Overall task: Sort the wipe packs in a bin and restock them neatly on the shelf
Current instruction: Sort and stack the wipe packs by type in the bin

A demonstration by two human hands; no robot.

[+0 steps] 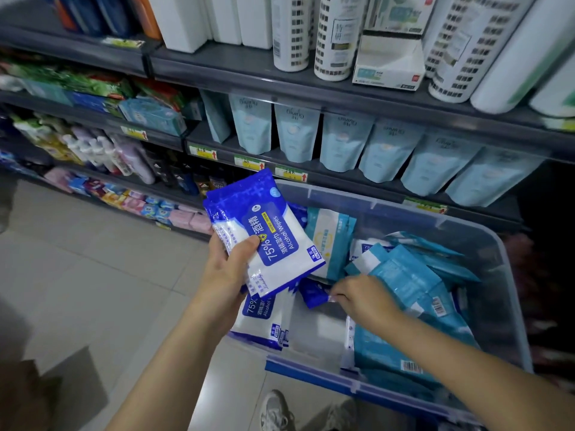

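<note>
A clear plastic bin (pixel 485 244) with a blue front rim stands before the shelf and holds several wipe packs. My left hand (pixel 228 269) grips a small stack of blue-and-white alcohol wipe packs (pixel 267 231) above the bin's left edge. My right hand (pixel 361 298) reaches into the bin and pinches the corner of another blue alcohol wipe pack (pixel 314 293). Light teal wipe packs (pixel 407 275) are heaped on the bin's right side. One more blue-and-white pack (pixel 264 321) lies at the bin's near left.
The grey shelf (pixel 342 178) behind the bin carries a row of pale blue pouches (pixel 385 150) with price tags along its edge. White canisters (pixel 334 35) stand on the shelf above. Tiled floor (pixel 93 259) lies to the left; my shoes (pixel 277 412) show below.
</note>
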